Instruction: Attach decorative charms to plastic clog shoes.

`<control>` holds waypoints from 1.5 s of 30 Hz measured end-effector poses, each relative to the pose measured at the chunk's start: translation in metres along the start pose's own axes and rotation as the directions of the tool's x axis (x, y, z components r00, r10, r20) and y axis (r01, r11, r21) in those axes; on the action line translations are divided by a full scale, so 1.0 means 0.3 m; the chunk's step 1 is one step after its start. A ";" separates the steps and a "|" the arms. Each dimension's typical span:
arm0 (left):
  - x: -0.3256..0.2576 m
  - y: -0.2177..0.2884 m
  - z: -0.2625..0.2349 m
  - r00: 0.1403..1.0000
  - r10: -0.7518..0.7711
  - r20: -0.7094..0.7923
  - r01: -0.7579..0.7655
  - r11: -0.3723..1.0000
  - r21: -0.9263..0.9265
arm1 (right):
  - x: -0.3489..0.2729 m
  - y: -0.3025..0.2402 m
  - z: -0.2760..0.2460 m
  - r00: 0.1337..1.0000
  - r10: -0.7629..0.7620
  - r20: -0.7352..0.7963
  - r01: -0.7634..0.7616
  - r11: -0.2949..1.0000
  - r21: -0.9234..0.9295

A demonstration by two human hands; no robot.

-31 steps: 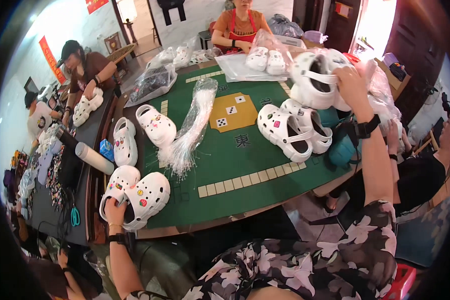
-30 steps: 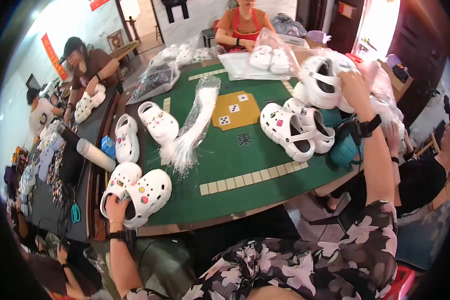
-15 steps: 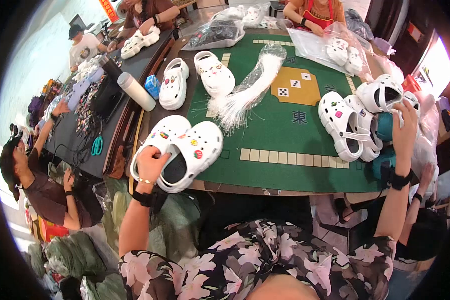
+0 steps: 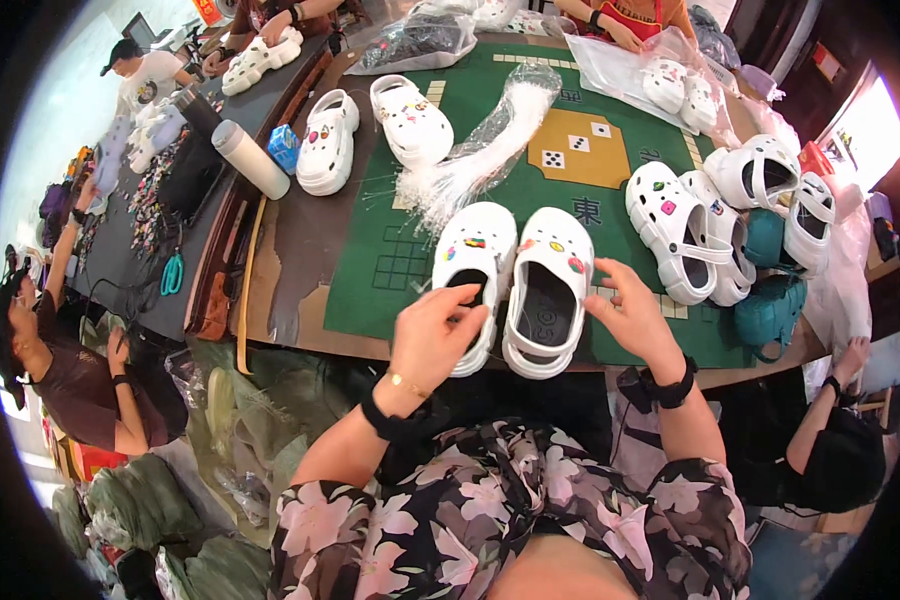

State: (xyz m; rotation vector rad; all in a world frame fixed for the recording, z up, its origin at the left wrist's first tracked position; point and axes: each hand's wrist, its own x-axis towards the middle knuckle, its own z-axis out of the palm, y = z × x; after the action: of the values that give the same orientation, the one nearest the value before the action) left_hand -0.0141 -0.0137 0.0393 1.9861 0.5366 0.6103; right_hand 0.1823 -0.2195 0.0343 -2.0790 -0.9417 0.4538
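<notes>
A pair of white clogs stands side by side at the near edge of the green table, toes pointing away from me. The left clog [image 4: 478, 238] carries small colourful charms, one like a rainbow. On the right clog [image 4: 554, 230] are yellow and red charms. My left hand [image 4: 432, 338] closes over the near left rim of the left clog, fingers at its foot opening. Beside the right clog, my right hand [image 4: 634, 315] has its fingers apart, the tips at the shoe's side. Beyond the pair lies a bundle of clear plastic strands [image 4: 470, 180].
Two more white clogs, one [image 4: 328, 142] and another [image 4: 412, 120], stand at far left. Several white clogs [image 4: 670, 230] and teal clogs [image 4: 770, 305] crowd the right. A white bottle [image 4: 250, 160] stands on the left table [image 4: 150, 290]. Other people work around the tables.
My left hand has brought the pair of clogs from the left to the middle in front of me. My right hand has come from the clogs at right to the pair.
</notes>
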 end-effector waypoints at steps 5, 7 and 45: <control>-0.048 -0.036 -0.106 0.931 0.363 -0.028 -0.331 0.875 0.353 | -0.078 0.027 0.022 0.995 0.097 -0.039 -0.094 0.992 0.083; -0.078 -0.058 -0.121 0.929 0.321 0.182 -0.366 0.863 0.348 | -0.098 0.023 0.044 0.962 -0.259 -0.085 0.252 0.964 -0.082; 0.397 -0.440 -0.069 0.979 -0.066 -0.190 0.168 0.790 0.590 | -0.198 0.071 0.047 0.957 -0.143 -0.252 0.186 0.970 0.156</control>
State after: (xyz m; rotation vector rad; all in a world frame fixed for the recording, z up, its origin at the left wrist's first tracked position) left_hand 0.0502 0.1301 -0.0457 2.4878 1.0554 0.5650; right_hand 0.1447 -0.2658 0.0089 -1.8273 -0.8882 0.1862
